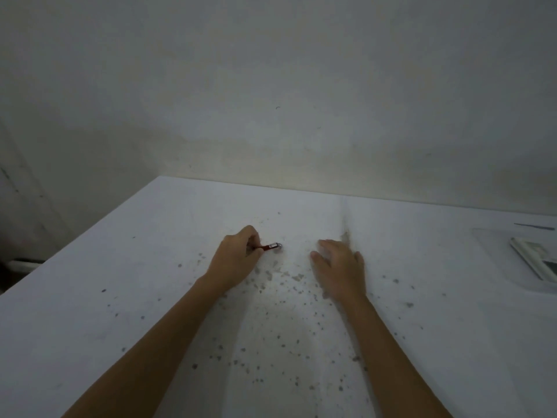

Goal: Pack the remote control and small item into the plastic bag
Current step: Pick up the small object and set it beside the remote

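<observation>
A small red item with a silver tip (270, 246) lies on the white table (120, 297), and my left hand (236, 256) pinches its near end between thumb and fingers. My right hand (339, 268) rests palm down on the table a little to the right, fingers apart, holding nothing. At the far right edge a clear plastic bag (494, 251) lies flat, with a white remote control (535, 257) inside or on it; I cannot tell which.
The table top is white with many dark specks around my hands. A plain wall (271, 101) rises behind the table's far edge. The table's left edge runs diagonally from back centre to front left.
</observation>
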